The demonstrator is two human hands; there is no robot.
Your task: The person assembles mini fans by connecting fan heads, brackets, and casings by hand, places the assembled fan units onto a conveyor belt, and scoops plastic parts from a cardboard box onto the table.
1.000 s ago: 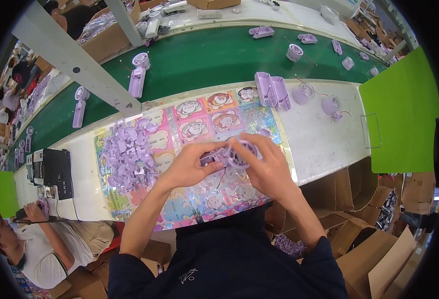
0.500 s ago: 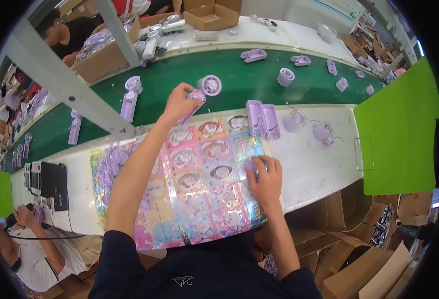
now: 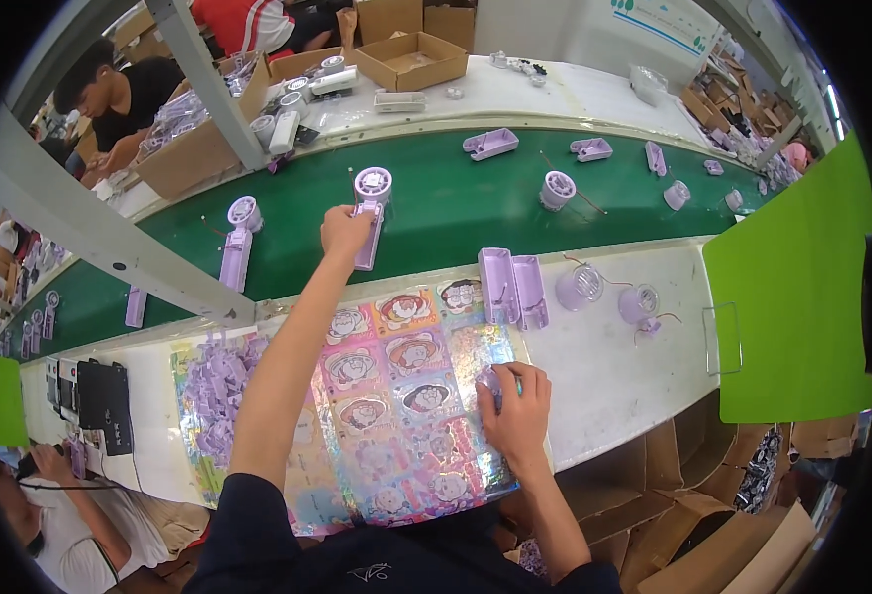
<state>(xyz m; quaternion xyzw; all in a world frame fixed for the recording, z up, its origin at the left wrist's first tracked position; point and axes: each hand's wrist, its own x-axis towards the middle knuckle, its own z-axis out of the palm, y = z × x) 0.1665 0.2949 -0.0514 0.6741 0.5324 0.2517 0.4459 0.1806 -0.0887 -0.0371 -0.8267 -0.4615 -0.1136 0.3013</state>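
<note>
Reached further out since half a second ago: left hand [image 3: 347, 231] now well onto the green conveyor belt [image 3: 436, 213], fingers clamped on the handle of a lilac handheld fan [image 3: 369, 213]. Fan lying flat, round head at 12 o'clock from the hand, handle pointing back toward the body. Grip taken low on the handle, judged so as to keep the head clear while the piece rests on the belt.

Right hand [image 3: 515, 411] little changed, resting at the 3 o'clock edge of the glossy sticker sheet [image 3: 396, 396] on the white counter [image 3: 614, 386]. Fingers curled together around a small pale piece [image 3: 490, 381]; kind not determinable, mostly covered by the hand. Hand probably also pinning the sheet flat.

Two lilac handle shells [image 3: 513, 287] lying side by side at 12 o'clock from the right hand, two round fan heads with trailing wires [image 3: 604, 294] at 1 o'clock. Heap of lilac parts [image 3: 220, 386] at the sheet's 9 o'clock end, individual pieces not separable. Second assembled fan [image 3: 238, 243] on the belt at 9 o'clock from the held one.

Sheet's near edge hidden by the dark sleeve. Steel frame post [image 3: 109, 257] cutting off part of the belt. Far belt items small and bent by the lens.
</note>
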